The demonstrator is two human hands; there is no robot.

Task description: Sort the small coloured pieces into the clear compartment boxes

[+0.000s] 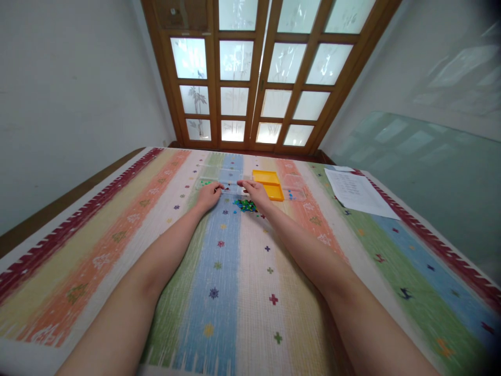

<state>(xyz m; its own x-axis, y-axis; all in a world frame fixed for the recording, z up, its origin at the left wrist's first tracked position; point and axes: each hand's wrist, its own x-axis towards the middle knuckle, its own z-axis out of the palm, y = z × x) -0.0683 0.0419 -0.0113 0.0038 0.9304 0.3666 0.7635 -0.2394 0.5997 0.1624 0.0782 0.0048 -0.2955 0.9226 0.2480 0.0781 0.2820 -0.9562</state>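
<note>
My left hand (210, 195) is closed in a pinch, low over the far part of the table, beside a clear plastic box holding small green pieces (206, 183). Whatever its fingertips grip is too small to make out. Opposite it, my right hand (254, 191) is also closed, thumb and fingers pressed together above a clear box. What it holds, if anything, cannot be seen. Just below the hands lies a loose pile of small blue, green and dark pieces (245, 205) on the cloth. Tiny dark red bits show between the two hands.
An open yellow plastic box (267, 177) lies right of my right hand. Beyond it is a clear box (294, 195) with a few blue pieces. White paper sheets (358, 193) rest at the right. A striped tablecloth (219, 261) covers the table; wooden glazed doors (254, 83) stand behind.
</note>
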